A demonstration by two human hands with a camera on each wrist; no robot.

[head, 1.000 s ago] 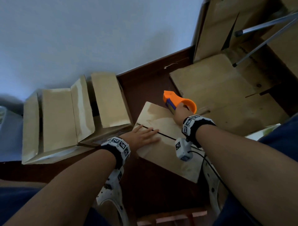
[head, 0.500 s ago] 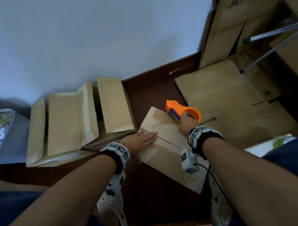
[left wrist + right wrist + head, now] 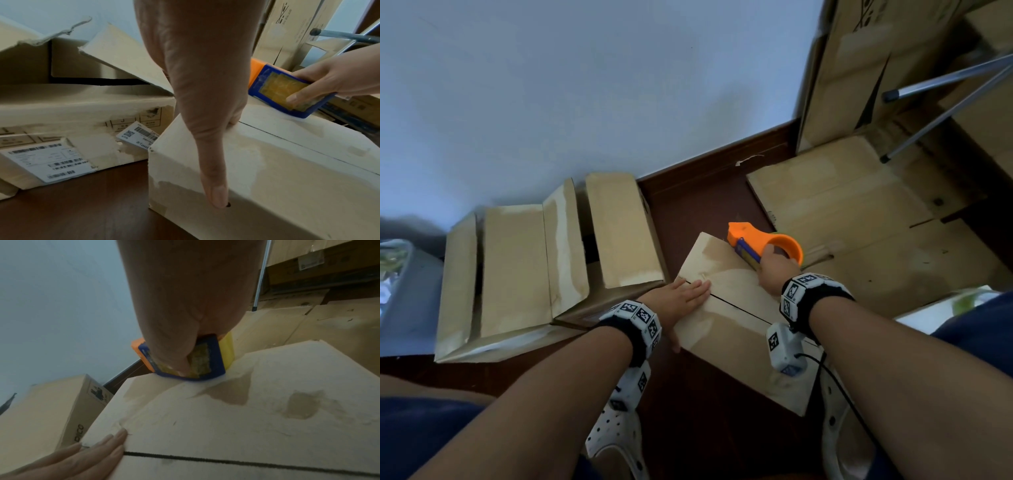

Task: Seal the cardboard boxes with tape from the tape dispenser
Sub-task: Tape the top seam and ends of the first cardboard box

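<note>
We note the open cardboard box [image 3: 524,270] at left, the largest item: flaps up, interior dark, contents not visible to us. Its side carries a white shipping label [image 3: 49,160] with barcodes, print too blurred for us to read. A neighbouring box side shows letters that look like "DICO" [image 3: 79,432], partly cut off.

The closed cardboard box [image 3: 736,329] sits on the dark floor [image 3: 688,428] between our arms, its centre seam [image 3: 739,308] bare.

Our left hand [image 3: 679,296] lies flat on the box's left end, fingers straight across the top, thumb [image 3: 213,186] pressed down the side wall.

Our right hand [image 3: 774,274] grips the orange tape dispenser [image 3: 763,241] at the far edge of the box top; its blue plate [image 3: 213,356] touches the cardboard, and one fingertip [image 3: 294,97] presses on it.
</note>
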